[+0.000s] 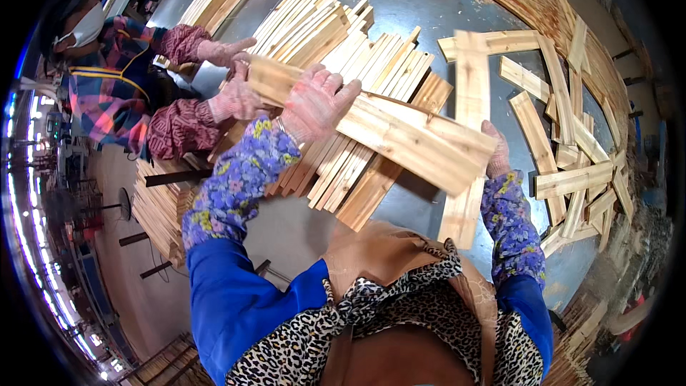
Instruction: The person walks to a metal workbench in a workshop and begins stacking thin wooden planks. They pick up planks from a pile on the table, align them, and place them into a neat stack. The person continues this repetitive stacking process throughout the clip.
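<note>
Gloved fingers of the left hand (314, 102) curl over the upper edge of a long wooden board (379, 129), gripping it from above. That board runs from about ten o'clock down toward four o'clock across the middle of the view. The left forearm, in a floral sleeve over blue, rises from the lower edge toward twelve o'clock, with the wrist bent so the knuckles face up.

At three o'clock of the board's lower end, the right hand (496, 151) shows its gloved back behind a second, upright plank (468, 136), blurred, which stands nearly along the twelve-to-six line. The hand touches that plank's right edge; its fingers are hidden behind the wood, so I cannot tell whether they grip it. The right forearm comes up from five o'clock, also in a floral sleeve.

Under the long board lies a stack of narrow wooden slats (343, 64) on a grey metal table (414, 0), fanned from eleven o'clock to six o'clock. Loose short boards (572, 157) lie scattered at two to four o'clock.

At ten o'clock a co-worker's gloved hands (232, 75) rest at the far end of the long board, one above the other, touching the wood; the co-worker wears patterned sleeves.
</note>
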Demonstrator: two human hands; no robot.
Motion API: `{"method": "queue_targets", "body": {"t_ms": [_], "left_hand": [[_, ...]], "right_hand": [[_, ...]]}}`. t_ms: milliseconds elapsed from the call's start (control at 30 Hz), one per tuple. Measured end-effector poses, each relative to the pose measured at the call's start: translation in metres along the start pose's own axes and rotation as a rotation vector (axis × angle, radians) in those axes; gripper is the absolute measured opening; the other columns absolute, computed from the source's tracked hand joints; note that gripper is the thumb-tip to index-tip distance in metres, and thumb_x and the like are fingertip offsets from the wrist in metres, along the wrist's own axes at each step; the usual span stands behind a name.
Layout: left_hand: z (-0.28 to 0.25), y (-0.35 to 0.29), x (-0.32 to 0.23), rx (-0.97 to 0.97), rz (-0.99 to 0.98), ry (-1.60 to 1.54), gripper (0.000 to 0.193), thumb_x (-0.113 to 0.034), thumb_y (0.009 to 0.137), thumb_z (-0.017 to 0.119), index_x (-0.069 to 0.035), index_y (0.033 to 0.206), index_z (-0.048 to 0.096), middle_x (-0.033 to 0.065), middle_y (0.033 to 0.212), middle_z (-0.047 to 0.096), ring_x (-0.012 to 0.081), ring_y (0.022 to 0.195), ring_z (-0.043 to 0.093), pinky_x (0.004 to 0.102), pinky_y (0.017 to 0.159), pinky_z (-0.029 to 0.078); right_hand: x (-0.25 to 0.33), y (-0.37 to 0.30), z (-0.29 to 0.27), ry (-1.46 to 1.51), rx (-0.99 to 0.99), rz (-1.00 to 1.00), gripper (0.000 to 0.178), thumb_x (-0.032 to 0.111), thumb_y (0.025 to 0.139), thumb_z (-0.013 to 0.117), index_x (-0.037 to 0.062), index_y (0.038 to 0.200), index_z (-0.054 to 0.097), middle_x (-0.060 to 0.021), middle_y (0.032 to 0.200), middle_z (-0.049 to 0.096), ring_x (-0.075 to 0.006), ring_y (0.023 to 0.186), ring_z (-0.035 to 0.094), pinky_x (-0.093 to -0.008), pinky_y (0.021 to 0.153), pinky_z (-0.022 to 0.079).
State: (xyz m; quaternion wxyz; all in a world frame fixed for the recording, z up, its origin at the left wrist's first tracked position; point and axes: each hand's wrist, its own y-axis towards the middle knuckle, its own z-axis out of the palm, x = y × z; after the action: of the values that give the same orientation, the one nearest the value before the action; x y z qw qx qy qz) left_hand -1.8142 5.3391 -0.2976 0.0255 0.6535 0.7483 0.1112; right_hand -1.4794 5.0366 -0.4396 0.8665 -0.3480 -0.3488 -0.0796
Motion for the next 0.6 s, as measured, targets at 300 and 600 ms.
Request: {"method": "queue_targets", "body": {"t_ms": [300, 600], "left_hand": [[0.01, 0.041, -0.003, 0.452, -0.772, 0.035, 0.084, -0.031, 0.084, 0.081, -0.012, 0.157, 0.044, 0.0194, 0.124, 0.065, 0.0368, 0.119, 0.064, 0.0528, 0.097, 0.052], [0.07, -0.035, -0.046, 0.277, -0.623, 0.066, 0.064, -0.04, 0.083, 0.081, -0.006, 0.134, 0.061, 0.0223, 0.132, 0.065, 0.0393, 0.12, 0.063, 0.0526, 0.105, 0.051]], "right_hand": [[-0.053, 0.019, -0.042, -0.452, -0.518, -0.285, 0.061, 0.044, 0.105, 0.069, -0.0115, 0.132, 0.07, -0.0161, 0.123, 0.076, -0.024, 0.109, 0.07, -0.0382, 0.1, 0.053], [-0.122, 0.046, -0.02, -0.728, -0.456, -0.225, 0.061, 0.048, 0.101, 0.07, -0.0071, 0.127, 0.072, -0.0224, 0.123, 0.078, -0.0331, 0.115, 0.071, -0.0433, 0.101, 0.052]]}}
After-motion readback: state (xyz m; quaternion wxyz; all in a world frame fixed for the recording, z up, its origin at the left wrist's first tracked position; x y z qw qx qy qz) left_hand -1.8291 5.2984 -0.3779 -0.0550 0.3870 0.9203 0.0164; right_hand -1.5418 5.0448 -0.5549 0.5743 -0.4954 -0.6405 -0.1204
